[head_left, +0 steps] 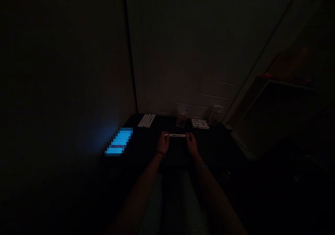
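A white marker [177,135] lies level between my two hands, dark print along its barrel. My left hand [163,143] pinches its left end, and my right hand [191,143] is closed on the right end. Behind and to the left, several similar white markers [146,120] rest side by side on the dark tabletop [214,148]. Beyond my right hand is a white printed pack or group of markers [200,123]; the dim light hides which.
A clear package [181,119] stands at the back, and another clear package [215,114] stands farther right, by the wall. A lit, blurred-out blue screen [119,142] is at the table's left edge. A shelf [285,83] is on the right. The room is very dark.
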### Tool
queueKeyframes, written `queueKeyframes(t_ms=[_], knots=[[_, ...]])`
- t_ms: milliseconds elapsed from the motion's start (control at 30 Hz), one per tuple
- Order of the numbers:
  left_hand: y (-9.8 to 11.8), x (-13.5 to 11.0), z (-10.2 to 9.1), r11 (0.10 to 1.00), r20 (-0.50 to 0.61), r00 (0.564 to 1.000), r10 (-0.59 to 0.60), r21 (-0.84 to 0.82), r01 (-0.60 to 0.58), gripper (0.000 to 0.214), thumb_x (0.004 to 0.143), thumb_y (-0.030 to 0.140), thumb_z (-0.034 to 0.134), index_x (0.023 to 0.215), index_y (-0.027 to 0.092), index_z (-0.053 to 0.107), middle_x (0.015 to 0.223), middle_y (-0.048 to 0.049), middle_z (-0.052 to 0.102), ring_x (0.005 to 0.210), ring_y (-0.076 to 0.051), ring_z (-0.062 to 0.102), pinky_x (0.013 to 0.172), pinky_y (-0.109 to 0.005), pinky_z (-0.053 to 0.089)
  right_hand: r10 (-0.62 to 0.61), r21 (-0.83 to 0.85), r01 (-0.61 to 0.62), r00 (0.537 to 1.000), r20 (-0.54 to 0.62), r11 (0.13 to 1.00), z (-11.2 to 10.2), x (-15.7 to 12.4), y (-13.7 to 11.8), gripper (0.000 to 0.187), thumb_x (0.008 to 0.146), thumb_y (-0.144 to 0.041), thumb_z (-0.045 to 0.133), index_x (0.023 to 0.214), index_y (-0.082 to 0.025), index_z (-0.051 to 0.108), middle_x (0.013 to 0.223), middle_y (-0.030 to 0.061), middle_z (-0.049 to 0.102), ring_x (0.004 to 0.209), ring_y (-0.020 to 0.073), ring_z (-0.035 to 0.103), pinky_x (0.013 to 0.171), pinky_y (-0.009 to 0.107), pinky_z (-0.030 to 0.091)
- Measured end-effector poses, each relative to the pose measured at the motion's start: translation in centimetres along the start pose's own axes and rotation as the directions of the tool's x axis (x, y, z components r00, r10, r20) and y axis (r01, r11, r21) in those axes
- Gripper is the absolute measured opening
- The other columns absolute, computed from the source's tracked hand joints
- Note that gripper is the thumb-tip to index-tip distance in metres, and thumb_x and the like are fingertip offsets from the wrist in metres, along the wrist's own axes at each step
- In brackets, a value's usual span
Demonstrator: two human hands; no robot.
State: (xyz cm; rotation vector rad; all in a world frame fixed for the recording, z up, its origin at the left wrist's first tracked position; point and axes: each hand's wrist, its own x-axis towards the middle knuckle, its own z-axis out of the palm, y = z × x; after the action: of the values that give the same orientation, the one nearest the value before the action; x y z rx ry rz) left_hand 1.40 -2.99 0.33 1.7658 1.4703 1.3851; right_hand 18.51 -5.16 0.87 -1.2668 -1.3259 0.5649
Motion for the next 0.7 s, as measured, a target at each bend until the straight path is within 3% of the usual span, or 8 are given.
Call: queueKeyframes(t_ms=[533, 700], knots=[[0.12, 0.02, -0.4, 0.997, -0.008, 1.0, 0.007, -0.071, -0.007, 0.028, 0.08, 0.038, 0.034, 0.093, 0.02, 0.05, 0.086, -0.0024, 0.058, 0.078, -0.012, 0.054, 0.071, -0.023, 0.04, -0.012, -0.025, 0.011, 1.0, -0.019, 1.0, 0.08, -0.01, 0.01, 0.032, 0.077, -0.041, 0.035, 0.091, -0.019, 0.053, 0.086, 0.0023, 0.057, 0.079, 0.0148, 0.05, 0.07, 0.024, 0.037], [0.1, 0.09, -0.37, 0.999, -0.002, 0.999, -0.039, -0.033, 0.039, 0.03, 0.08, 0.04, 0.032, 0.091, 0.019, 0.051, 0.082, -0.0026, 0.058, 0.075, -0.012, 0.054, 0.067, -0.023, 0.039, 0.027, -0.059, -0.028, 1.0, -0.008, 0.998, -0.01, -0.12, 0.0, 0.036, 0.076, -0.046, 0.035, 0.085, -0.017, 0.055, 0.074, 0.0005, 0.055, 0.068, 0.0127, 0.048, 0.06, 0.021, 0.035]])
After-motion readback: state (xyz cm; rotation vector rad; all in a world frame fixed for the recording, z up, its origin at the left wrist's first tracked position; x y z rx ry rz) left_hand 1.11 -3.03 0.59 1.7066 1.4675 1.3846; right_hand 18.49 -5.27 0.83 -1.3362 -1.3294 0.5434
